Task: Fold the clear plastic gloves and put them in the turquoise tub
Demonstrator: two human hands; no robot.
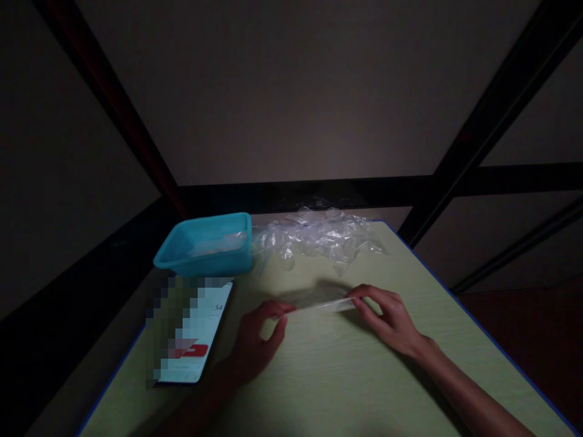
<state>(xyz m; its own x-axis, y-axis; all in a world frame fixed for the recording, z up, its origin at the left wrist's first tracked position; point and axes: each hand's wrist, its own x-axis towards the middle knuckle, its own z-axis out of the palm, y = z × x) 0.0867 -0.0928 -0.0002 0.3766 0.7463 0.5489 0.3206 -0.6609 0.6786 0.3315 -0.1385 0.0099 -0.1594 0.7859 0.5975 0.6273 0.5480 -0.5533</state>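
My left hand (257, 340) and my right hand (392, 318) hold a thin clear plastic bag (321, 303) stretched flat between them, just above the pale green table (346, 388). Each hand pinches one end with fingertips. Behind the hands lies a heap of crumpled clear plastic bags (319, 238) at the table's far edge. A teal plastic tub (204, 246) stands at the far left, with some clear plastic inside.
A phone (191, 331) with a lit screen lies flat on the table left of my left hand. The table has a blue rim and ends close on the right. Dark metal frame bars (492, 121) rise behind the table. The room is dim.
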